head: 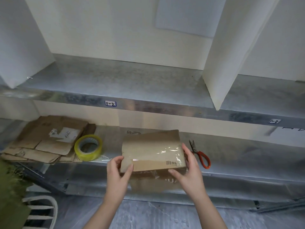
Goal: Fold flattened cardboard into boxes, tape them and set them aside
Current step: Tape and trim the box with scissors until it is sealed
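Left hand (118,169) pinches and right hand (188,164) clasps the taped box (152,151) at the shelf (247,156) front lip, tape roll (88,147) at its 9 o'clock; a slackened grip could tip it off toward 6 o'clock.

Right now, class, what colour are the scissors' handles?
Orange-red; the head view shows the scissors right of the box.
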Demonstrator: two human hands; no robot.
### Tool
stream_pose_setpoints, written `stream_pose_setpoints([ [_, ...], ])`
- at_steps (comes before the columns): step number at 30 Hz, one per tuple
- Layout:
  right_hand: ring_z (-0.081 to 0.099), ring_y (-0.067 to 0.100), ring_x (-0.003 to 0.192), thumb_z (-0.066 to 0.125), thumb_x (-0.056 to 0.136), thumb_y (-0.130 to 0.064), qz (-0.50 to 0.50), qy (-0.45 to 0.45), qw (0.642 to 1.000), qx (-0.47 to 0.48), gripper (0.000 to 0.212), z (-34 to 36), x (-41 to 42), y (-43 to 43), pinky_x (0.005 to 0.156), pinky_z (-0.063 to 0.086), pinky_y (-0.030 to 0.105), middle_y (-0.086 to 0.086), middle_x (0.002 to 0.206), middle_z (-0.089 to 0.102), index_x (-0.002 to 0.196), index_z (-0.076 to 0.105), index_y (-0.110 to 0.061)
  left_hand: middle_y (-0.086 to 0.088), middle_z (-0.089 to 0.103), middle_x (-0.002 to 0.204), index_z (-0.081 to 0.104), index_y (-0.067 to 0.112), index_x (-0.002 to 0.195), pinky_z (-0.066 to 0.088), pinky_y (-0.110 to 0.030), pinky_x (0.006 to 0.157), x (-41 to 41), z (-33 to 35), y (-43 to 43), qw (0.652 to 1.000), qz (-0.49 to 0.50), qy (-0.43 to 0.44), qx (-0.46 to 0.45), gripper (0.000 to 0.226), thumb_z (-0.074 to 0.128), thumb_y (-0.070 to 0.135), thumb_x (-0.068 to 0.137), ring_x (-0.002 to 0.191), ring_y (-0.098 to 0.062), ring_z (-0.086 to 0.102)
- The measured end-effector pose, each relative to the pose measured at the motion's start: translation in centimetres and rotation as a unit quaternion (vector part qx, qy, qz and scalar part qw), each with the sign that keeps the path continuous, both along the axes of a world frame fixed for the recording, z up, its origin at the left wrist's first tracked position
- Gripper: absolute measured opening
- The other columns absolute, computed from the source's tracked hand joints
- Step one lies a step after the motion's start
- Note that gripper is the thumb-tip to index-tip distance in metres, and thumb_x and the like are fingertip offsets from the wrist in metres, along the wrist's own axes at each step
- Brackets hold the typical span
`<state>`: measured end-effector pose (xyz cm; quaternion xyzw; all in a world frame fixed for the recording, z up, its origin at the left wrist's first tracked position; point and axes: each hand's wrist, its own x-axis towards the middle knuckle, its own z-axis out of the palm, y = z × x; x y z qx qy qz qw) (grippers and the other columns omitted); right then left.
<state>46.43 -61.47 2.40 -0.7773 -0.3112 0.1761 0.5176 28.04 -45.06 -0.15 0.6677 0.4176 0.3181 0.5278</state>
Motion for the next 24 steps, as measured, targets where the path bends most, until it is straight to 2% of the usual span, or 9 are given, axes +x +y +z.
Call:
stream_pose_setpoints([
  [3, 0.043, 0.009, 0.129, 0.085, 0.071, -0.024, 0.0, -0.032, 0.998, -0.049, 0.076, -0.2, 2.0, 1.0, 0.109, 0.037, 0.034, -0.015, 0.135, 0.045, 0.13, 0.041, -0.041, 0.011, 0.032, 0.134, 0.037, 0.031, 0.135, 0.041, -0.033, 0.103, 0.8, -0.8, -0.1, 0.999, -0.032, 0.01, -0.036, 0.065, 0.073, 0.029, 0.081, 0.119, -0.009, 0.045],
  [7, 0.04, 0.027, 0.132, 0.081, 0.075, -0.028, -0.046, -0.052, 0.989, -0.129, 0.073, -1.8, 4.5, 1.5, 0.11, 0.033, 0.038, 0.009, 0.14, 0.037, 0.138, 0.045, -0.034, 0.015, 0.026, 0.143, 0.035, 0.035, 0.141, 0.039, -0.035, 0.107, 2.3, -1.8, 0.4, 0.986, -0.141, 0.068, -0.063, 0.089, 0.073, 0.063, 0.066, 0.126, -0.007, 0.042],
  [10, 0.035, 0.035, 0.136, 0.081, 0.076, -0.027, -0.096, -0.013, 0.984, -0.149, 0.073, -2.5, 5.4, 1.5, 0.111, 0.031, 0.039, 0.017, 0.146, 0.028, 0.14, 0.047, -0.026, 0.006, 0.046, 0.129, 0.055, 0.037, 0.119, 0.047, -0.035, 0.099, 3.7, -1.1, 1.7, 0.979, -0.168, 0.106, -0.037, 0.033, 0.063, 0.043, 0.087, 0.115, -0.01, 0.055],
  [12, 0.028, 0.034, 0.139, 0.082, 0.075, -0.027, -0.101, 0.007, 0.984, -0.143, 0.077, -2.6, 5.6, 1.4, 0.112, 0.029, 0.041, 0.018, 0.15, 0.024, 0.142, 0.043, -0.024, 0.003, 0.049, 0.122, 0.059, 0.028, 0.115, 0.042, -0.031, 0.103, 4.8, -0.8, 3.6, 0.977, -0.146, 0.147, 0.045, 0.023, 0.059, 0.031, 0.093, 0.114, -0.012, 0.053],
  [14, 0.026, 0.03, 0.14, 0.082, 0.075, -0.026, -0.107, 0.02, 0.986, -0.125, 0.085, -3.0, 5.4, 1.1, 0.112, 0.028, 0.043, 0.017, 0.15, 0.028, 0.145, 0.035, -0.019, -0.001, 0.041, 0.133, 0.048, 0.021, 0.133, 0.033, -0.025, 0.108, 5.8, 0.1, 5.7, 0.963, -0.15, 0.199, 0.107, 0.049, 0.067, 0.029, 0.088, 0.124, -0.016, 0.043],
  [16, 0.03, 0.029, 0.137, 0.083, 0.074, -0.026, -0.14, 0.045, 0.984, -0.104, 0.089, -3.6, 4.9, 1.0, 0.109, 0.032, 0.043, 0.017, 0.147, 0.03, 0.144, 0.029, -0.014, -0.001, 0.033, 0.144, 0.035, 0.026, 0.143, 0.026, -0.024, 0.108, 6.6, 0.4, 7.6, 0.94, -0.221, 0.237, 0.101, 0.07, 0.072, 0.032, 0.083, 0.132, -0.018, 0.035],
  [19, 0.051, 0.03, 0.118, 0.082, 0.075, -0.022, -0.14, 0.124, 0.98, -0.069, 0.072, -4.0, 3.5, 0.9, 0.081, 0.056, 0.04, 0.009, 0.13, 0.043, 0.129, 0.033, -0.026, 0.001, 0.03, 0.15, 0.029, 0.037, 0.144, 0.024, -0.02, 0.107, 6.9, -0.2, 9.0, 0.899, -0.335, 0.272, 0.074, 0.078, 0.073, 0.041, 0.08, 0.134, -0.015, 0.034],
  [21, 0.061, 0.021, 0.102, 0.08, 0.077, -0.016, -0.106, 0.175, 0.978, -0.042, 0.067, -4.5, 2.4, 0.8, 0.067, 0.06, 0.033, 0.005, 0.117, 0.048, 0.123, 0.035, -0.032, 0.003, 0.03, 0.146, 0.029, 0.04, 0.144, 0.025, -0.017, 0.104, 6.4, -0.8, 9.0, 0.893, -0.341, 0.28, 0.091, 0.082, 0.076, 0.045, 0.076, 0.132, -0.014, 0.035],
  [24, 0.063, 0.015, 0.105, 0.082, 0.074, -0.007, -0.093, 0.172, 0.981, -0.002, 0.081, -5.9, 0.8, 0.3, 0.081, 0.055, 0.027, 0.0, 0.118, 0.049, 0.131, 0.03, -0.034, 0.011, 0.032, 0.134, 0.031, 0.047, 0.138, 0.028, -0.011, 0.095, 5.2, -0.8, 8.0, 0.902, -0.309, 0.265, 0.144, 0.087, 0.079, 0.054, 0.065, 0.121, -0.006, 0.038],
])
